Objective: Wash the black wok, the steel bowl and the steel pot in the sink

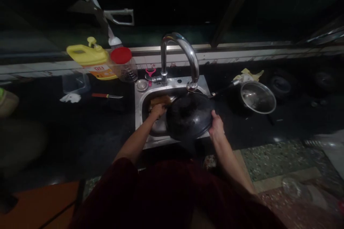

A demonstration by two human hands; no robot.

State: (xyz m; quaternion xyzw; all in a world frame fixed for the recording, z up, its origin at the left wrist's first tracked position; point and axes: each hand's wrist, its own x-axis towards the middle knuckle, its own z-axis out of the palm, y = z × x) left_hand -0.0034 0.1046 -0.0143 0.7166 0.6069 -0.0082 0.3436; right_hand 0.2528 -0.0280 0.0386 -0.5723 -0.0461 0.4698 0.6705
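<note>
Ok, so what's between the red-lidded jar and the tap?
In the head view, what looks like a pink peeler shows between the red-lidded jar and the tap, close to the tap's base.

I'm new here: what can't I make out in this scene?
All in the head view:
Part of the floor inside the silver metal sink: hidden by the round black pan.
Fingertips of the left hand: lost in shadow beside the pan; its grip is unclear.
Label wording on the yellow plastic jug: blurred.
Pale container with a green top: cut off by the left picture edge.
</note>
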